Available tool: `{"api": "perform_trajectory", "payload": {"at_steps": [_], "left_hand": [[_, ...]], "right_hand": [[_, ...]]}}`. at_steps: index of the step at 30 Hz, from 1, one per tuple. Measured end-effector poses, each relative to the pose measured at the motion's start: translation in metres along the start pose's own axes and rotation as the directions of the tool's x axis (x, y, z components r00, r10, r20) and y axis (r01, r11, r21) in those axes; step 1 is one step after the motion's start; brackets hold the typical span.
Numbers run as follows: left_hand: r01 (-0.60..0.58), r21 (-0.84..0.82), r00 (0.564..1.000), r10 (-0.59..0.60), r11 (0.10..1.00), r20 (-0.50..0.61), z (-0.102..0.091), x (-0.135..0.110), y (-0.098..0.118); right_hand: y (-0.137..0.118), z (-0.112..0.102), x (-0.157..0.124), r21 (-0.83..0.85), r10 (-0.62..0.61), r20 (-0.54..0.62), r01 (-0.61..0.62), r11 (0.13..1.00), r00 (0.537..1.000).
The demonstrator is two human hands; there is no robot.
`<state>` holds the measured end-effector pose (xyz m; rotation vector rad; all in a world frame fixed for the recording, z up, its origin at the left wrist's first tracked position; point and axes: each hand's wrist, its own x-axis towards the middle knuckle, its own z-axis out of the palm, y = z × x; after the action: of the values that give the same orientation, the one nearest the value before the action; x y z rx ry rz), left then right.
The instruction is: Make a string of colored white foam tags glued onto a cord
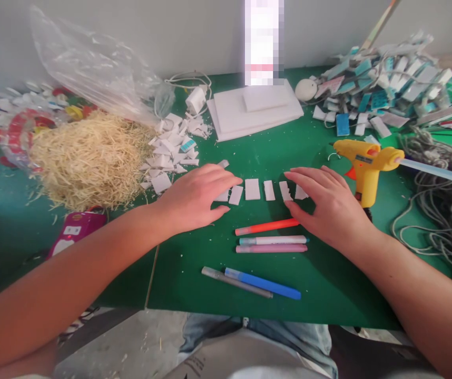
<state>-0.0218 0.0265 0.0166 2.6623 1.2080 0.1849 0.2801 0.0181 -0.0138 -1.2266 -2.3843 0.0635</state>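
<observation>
A row of small white foam pieces lies on the green tabletop between my hands. My left hand rests over the row's left end, thumb apart from the fingers, partly covering a piece. Over the right end, my right hand is spread, its fingertips by a narrow foam piece; another piece is partly under it. Neither hand appears to grip anything. Just below the row lie an orange marker, a white marker and a pink marker. Nearer me are a blue marker and a grey marker.
A yellow glue gun stands right of my right hand, near grey cord. Straw and white foam scraps are heaped at left. Stacked white sheets lie at the back; a purple power strip is left.
</observation>
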Motion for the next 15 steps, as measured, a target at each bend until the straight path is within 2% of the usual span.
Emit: {"api": "perform_trajectory", "payload": {"at_steps": [3, 5, 12, 15], "left_hand": [[-0.082, -0.05, 0.997, 0.081, 0.995, -0.014, 0.006, 0.006, 0.002], [-0.094, -0.058, 0.995, 0.092, 0.994, -0.028, 0.009, 0.009, 0.002], [0.009, 0.0, 0.999, -0.009, 1.0, -0.038, 0.012, 0.013, 0.003], [-0.001, -0.002, 0.996, 0.001, 1.0, -0.084, 0.012, 0.017, 0.005]], "right_hand": [[-0.002, -0.001, 0.0, -0.019, 0.005, 0.006, -0.005, 1.0, 1.0], [-0.003, -0.001, 0.0, -0.039, 0.005, 0.012, -0.004, 0.999, 1.0], [-0.001, -0.001, -0.002, -0.094, 0.048, 0.061, -0.042, 0.995, 0.997], [-0.001, -0.001, -0.003, -0.077, 0.063, 0.061, -0.058, 0.995, 0.996]]}}
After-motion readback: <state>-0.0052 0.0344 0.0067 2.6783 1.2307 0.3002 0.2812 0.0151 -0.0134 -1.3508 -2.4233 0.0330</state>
